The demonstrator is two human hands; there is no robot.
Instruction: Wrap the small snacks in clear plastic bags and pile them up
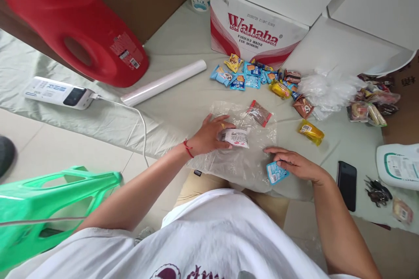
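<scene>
My left hand grips a small white snack packet, its thumb at the lower edge and fingers at the upper one. A clear plastic bag lies flat beneath that packet. To the right, my right hand has a light blue snack packet between thumb and fingers, at the bag's right edge. Its index finger reaches left over the plastic. A brown packet with red ends rests on the far part of the bag. Beyond it is a yellow-wrapped snack.
Blue and yellow snack packets lie before a Wahaha carton. Crumpled clear bags and more snacks are at right, with a phone and keys. Leftward are a plastic roll, power bank and red jug.
</scene>
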